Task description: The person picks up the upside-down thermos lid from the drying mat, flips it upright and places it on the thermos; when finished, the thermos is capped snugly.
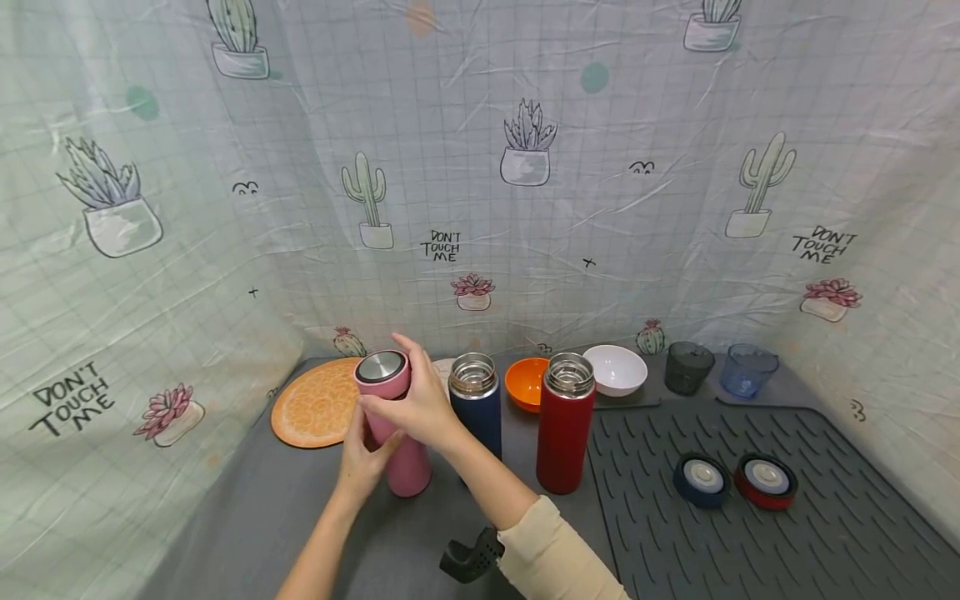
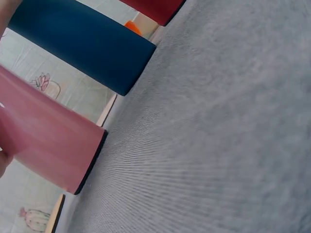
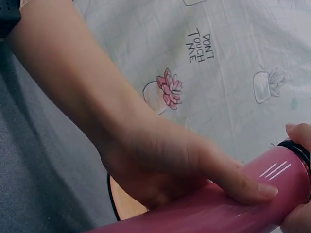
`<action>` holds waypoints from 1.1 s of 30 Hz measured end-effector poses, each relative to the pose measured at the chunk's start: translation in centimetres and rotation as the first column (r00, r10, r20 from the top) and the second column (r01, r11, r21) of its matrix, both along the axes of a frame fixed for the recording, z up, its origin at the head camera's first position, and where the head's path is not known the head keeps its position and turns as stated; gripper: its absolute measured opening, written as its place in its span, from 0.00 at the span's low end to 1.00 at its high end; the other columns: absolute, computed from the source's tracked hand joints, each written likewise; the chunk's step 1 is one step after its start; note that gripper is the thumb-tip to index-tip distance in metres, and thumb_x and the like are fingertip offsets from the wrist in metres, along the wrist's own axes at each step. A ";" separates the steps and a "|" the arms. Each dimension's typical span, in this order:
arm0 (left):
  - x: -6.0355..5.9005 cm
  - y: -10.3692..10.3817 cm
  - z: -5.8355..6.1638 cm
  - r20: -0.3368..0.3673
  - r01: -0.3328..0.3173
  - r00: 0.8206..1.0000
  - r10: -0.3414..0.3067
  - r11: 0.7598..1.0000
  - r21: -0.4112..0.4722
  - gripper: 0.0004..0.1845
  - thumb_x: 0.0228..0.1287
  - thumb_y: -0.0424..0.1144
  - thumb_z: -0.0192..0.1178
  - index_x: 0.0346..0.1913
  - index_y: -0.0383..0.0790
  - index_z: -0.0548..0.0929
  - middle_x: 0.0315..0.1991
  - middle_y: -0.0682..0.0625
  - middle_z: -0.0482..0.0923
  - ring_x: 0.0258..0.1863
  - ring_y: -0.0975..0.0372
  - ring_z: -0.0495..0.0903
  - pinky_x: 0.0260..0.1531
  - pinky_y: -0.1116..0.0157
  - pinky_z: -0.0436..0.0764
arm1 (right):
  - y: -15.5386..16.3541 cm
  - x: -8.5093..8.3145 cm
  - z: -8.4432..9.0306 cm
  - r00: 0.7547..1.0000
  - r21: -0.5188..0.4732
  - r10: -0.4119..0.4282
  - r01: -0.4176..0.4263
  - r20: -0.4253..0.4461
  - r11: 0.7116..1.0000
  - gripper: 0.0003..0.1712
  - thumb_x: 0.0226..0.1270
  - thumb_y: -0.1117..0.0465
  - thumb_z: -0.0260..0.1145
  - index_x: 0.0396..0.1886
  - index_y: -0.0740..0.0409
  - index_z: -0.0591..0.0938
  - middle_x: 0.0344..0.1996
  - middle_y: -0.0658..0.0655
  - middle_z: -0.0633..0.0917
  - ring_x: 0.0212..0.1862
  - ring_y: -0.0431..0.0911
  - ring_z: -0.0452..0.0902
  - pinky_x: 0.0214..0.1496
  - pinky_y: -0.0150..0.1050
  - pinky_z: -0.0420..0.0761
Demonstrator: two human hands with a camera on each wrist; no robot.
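Observation:
A pink flask (image 1: 405, 454) stands upright on the grey table, capped by a lid with a steel top (image 1: 381, 367). My left hand (image 1: 363, 462) grips its body from the left, and its thumb lies along the pink flask (image 3: 218, 211) in the right wrist view. My right hand (image 1: 418, 404) curls round the top of the flask at the lid. Only its fingertips (image 3: 297, 132) show beside the lid's black rim (image 3: 300, 151). The left wrist view shows the pink flask's base (image 2: 53, 143) resting on the table.
An open navy flask (image 1: 477, 410) and an open red flask (image 1: 566, 429) stand just right of the pink one. Behind are an orange bowl (image 1: 523, 385), white bowl (image 1: 617, 369), dark cup (image 1: 688, 367) and blue cup (image 1: 747, 369). A navy lid (image 1: 701, 480) and red lid (image 1: 767, 481) lie on the ribbed mat (image 1: 840, 533). An orange round mat (image 1: 311, 407) lies left.

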State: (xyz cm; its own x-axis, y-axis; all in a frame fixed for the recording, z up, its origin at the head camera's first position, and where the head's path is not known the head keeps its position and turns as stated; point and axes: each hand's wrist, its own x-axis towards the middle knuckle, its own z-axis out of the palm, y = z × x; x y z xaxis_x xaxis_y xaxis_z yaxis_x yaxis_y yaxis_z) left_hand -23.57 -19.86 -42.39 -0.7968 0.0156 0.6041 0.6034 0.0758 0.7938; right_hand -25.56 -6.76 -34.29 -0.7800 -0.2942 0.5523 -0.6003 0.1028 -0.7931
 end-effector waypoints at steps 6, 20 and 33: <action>0.0 0.1 -0.6 0.004 -0.010 1.000 0.010 1.000 0.026 0.36 0.57 0.21 0.54 0.68 0.41 0.56 0.51 0.52 0.71 0.45 0.63 0.75 0.41 0.70 0.76 | 0.3 -0.2 0.0 0.989 -0.061 0.140 -0.138 0.035 0.989 0.28 0.65 0.56 0.57 0.63 0.55 0.64 0.54 0.58 0.72 0.52 0.44 0.71 0.51 0.35 0.73; 0.1 0.1 -0.8 -0.021 0.003 1.000 -0.002 0.999 0.037 0.37 0.58 0.20 0.52 0.69 0.41 0.53 0.56 0.51 0.66 0.50 0.62 0.71 0.45 0.70 0.74 | 0.7 1.4 1.7 0.954 -0.219 0.261 -0.225 0.150 0.949 0.32 0.59 0.67 0.58 0.63 0.69 0.61 0.53 0.66 0.71 0.51 0.49 0.73 0.50 0.34 0.73; 0.0 0.4 -0.6 -0.007 0.000 1.000 0.000 1.000 0.016 0.37 0.60 0.22 0.52 0.70 0.43 0.52 0.57 0.50 0.65 0.51 0.62 0.71 0.45 0.71 0.74 | 0.1 -0.4 -0.8 0.940 -0.373 0.321 -0.258 0.114 0.891 0.31 0.58 0.65 0.64 0.60 0.65 0.63 0.50 0.59 0.72 0.48 0.42 0.72 0.50 0.35 0.74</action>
